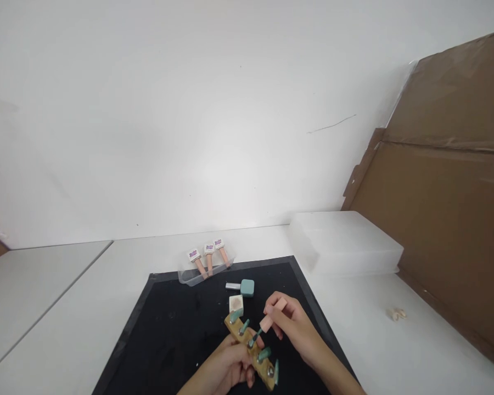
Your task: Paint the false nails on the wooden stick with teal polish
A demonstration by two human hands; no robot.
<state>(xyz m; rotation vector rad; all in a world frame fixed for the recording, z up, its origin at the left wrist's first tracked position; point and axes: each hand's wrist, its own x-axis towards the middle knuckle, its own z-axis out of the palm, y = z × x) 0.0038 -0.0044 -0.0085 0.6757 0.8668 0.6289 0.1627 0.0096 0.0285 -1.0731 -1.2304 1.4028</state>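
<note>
My left hand (230, 365) grips a wooden bar (252, 351) that carries several teal false-nail tips on metal studs. My right hand (290, 325) pinches a pink nail-polish brush cap (268, 321), its brush tip touching one of the middle teal nails (255, 336). Just beyond the bar, on the black mat (177, 334), stands a small open square bottle (236, 303). A teal-capped polish bottle (242, 287) lies on its side behind it.
A clear tray (201, 273) at the mat's far edge holds three pink-handled bottles with white labelled caps. A frosted plastic box (346, 241) sits at back right. Brown cardboard (448, 208) leans along the right. A small pale object (397, 314) lies on the white table.
</note>
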